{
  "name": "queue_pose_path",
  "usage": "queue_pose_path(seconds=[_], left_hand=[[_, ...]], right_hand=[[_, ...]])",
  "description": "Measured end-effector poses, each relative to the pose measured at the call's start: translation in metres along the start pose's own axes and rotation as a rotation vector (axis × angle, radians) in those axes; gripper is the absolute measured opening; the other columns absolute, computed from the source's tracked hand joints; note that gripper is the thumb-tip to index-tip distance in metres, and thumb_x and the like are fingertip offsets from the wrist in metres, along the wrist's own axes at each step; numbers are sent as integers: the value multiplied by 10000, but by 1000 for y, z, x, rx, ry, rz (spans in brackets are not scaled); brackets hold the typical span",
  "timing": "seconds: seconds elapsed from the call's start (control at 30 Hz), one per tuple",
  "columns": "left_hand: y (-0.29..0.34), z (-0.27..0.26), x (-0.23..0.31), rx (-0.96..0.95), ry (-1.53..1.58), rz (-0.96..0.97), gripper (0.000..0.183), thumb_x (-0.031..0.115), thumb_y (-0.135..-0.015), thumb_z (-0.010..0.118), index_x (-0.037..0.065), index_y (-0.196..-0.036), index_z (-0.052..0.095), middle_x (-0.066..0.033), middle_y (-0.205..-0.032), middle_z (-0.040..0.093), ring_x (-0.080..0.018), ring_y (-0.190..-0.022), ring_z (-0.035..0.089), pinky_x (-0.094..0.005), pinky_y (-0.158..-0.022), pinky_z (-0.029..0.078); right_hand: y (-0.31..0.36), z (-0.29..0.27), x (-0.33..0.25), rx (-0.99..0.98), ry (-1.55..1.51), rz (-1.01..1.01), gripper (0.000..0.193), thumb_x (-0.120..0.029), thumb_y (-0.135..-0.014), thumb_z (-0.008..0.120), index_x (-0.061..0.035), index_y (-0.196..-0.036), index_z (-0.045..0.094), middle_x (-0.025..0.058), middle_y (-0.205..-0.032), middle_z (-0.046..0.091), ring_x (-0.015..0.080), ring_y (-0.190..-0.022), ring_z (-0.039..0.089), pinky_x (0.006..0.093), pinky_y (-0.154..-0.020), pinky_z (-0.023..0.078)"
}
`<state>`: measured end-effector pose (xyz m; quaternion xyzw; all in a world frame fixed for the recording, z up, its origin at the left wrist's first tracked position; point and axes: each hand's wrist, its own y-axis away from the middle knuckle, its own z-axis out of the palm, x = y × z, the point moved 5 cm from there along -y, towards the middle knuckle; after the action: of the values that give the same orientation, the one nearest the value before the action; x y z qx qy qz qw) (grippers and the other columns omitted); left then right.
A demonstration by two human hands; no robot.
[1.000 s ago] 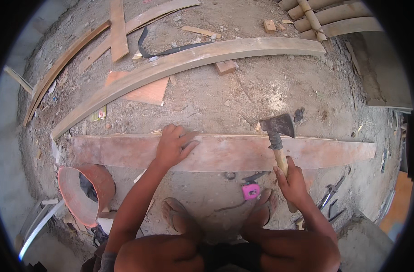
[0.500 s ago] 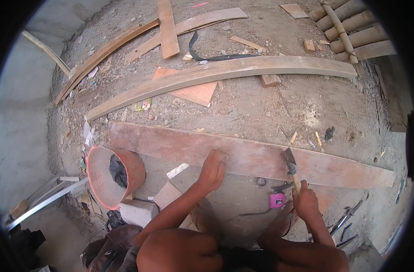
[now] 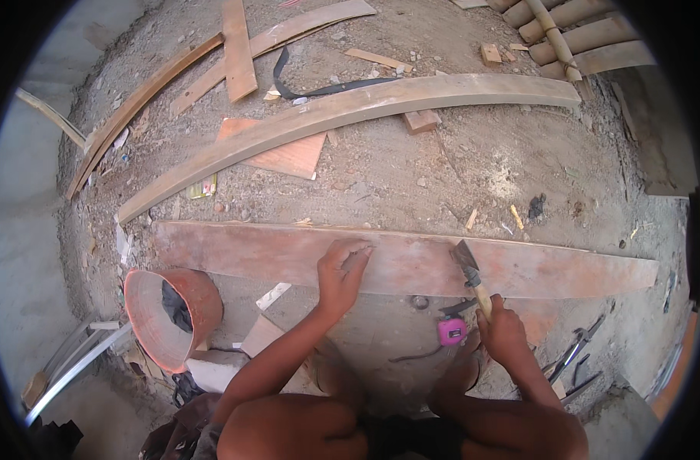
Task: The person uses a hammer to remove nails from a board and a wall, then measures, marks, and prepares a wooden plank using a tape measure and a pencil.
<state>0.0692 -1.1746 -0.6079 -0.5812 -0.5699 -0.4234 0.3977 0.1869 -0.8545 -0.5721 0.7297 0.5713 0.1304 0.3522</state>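
Observation:
A long reddish-brown wooden board (image 3: 419,264) lies across the ground in front of me, its right end tapering. My left hand (image 3: 339,277) is over the middle of this board, fingers curled and thumb drawn in; whatever the fingertips may hold is too small to make out. In my right hand (image 3: 505,331) is the wooden handle of a small hatchet (image 3: 466,262), whose dark metal head is over the board's surface. A pink tape measure (image 3: 451,331) sits on the ground between the board and my feet, left of my right hand.
An orange bucket (image 3: 212,303) with dark cloth inside lies tipped at left, near a pale block (image 3: 218,371). Beyond the board stretches a long timber beam (image 3: 350,113), with more planks (image 3: 238,50) behind. Pliers-like tools (image 3: 576,349) lie at right. A concrete wall (image 3: 28,192) borders the left.
The whole view has shifted, so most things appear farther left. My left hand has moved slightly farther over the board, its fingers more curled. My right hand keeps the hatchet over the board.

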Motion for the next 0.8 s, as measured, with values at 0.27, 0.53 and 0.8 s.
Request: queue_pose_path(seconds=[0.27, 0.53, 0.8], left_hand=[[-15, 65, 17, -205, -23, 223, 138, 23, -902, 709, 13, -1039, 725, -121, -1003, 732, -228, -947, 685, -328, -853, 521], [-23, 110, 33, -293, -39, 336, 119, 41, -887, 698, 27, -1001, 727, -119, -985, 735, -294, -946, 676, -388, -850, 488], [-20, 122, 30, -233, -149, 366, 112, 66, -873, 715, 64, -984, 730, -91, -953, 722, -294, -913, 645, -409, -842, 448]], right_hand=[[1, -1, -2, 59, -34, -68, 354, -305, -980, 610, -7, -1107, 466, 262, -765, 666, 465, -746, 677, 564, -692, 538], [1, -2, 0, 43, -92, -66, 335, -289, -972, 616, -12, -1086, 466, 262, -764, 662, 479, -738, 667, 572, -681, 527], [1, -4, 7, 30, -176, -103, 347, -266, -961, 631, -5, -1118, 466, 272, -776, 663, 490, -755, 662, 589, -701, 518]])
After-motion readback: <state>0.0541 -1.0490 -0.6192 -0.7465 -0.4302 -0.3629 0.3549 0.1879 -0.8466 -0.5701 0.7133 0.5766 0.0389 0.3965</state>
